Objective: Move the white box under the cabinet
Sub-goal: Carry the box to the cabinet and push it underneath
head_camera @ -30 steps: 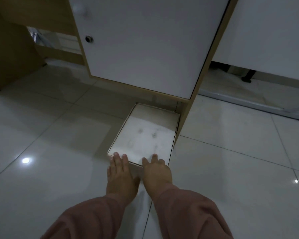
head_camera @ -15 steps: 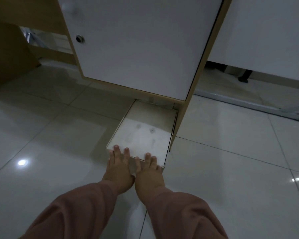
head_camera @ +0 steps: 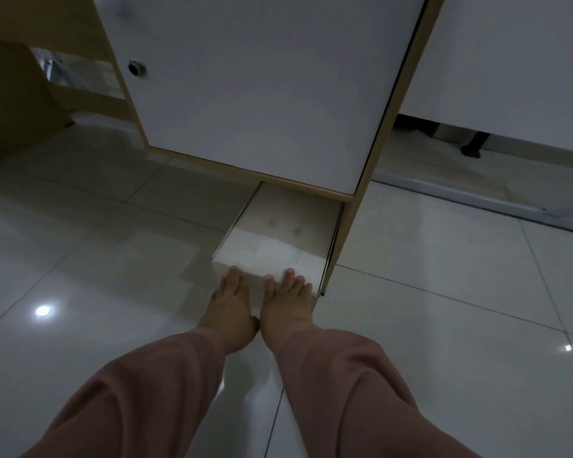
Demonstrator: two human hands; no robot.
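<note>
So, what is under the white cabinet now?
Under the white cabinet lies the white box, its far part already beneath the lower edge. The left hand and right hand press its near edge. Deeper under, the cabinet hides everything.

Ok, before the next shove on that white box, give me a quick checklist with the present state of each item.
1. Both hands on the box's near edge: ok. Left hand and right hand lie flat, fingers on the white box.
2. Far end of the box already in under the cabinet: ok.
3. Clearance beside the cabinet's wooden side panel: ok, a thin gap shows, but it is tight.
4. Box lined up with the opening: ok, its edges run roughly parallel to the panel.
5. Free space deeper under the cabinet: cannot tell, hidden.
6. Floor around the box free of obstacles: ok.
</note>
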